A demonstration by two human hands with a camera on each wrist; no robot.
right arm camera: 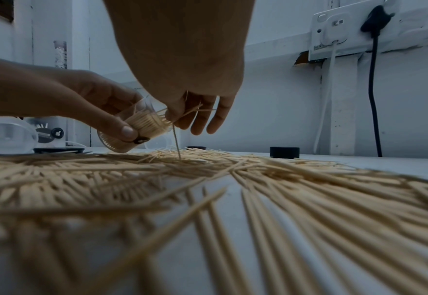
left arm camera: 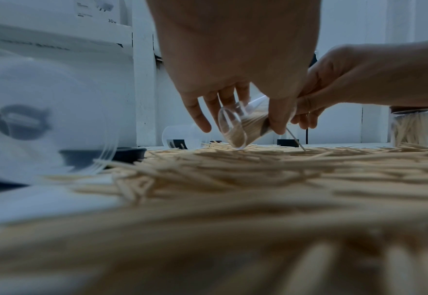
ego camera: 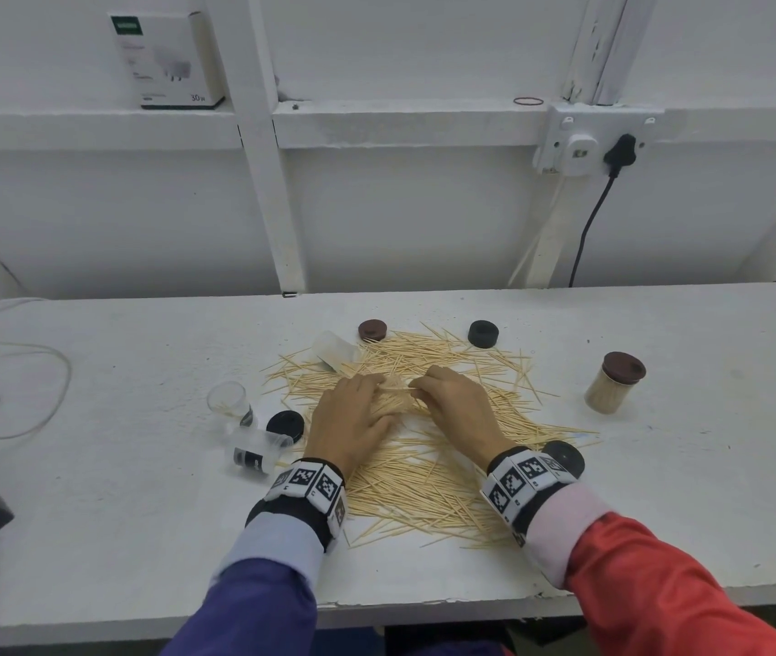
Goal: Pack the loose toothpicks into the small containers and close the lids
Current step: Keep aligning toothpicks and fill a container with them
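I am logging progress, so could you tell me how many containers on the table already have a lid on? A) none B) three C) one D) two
C: only the filled container at the right wears its brown lid; the other lids lie loose on the table.

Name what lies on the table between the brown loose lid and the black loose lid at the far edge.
Loose toothpicks lie between brown lid and black lid, shown in the head view.
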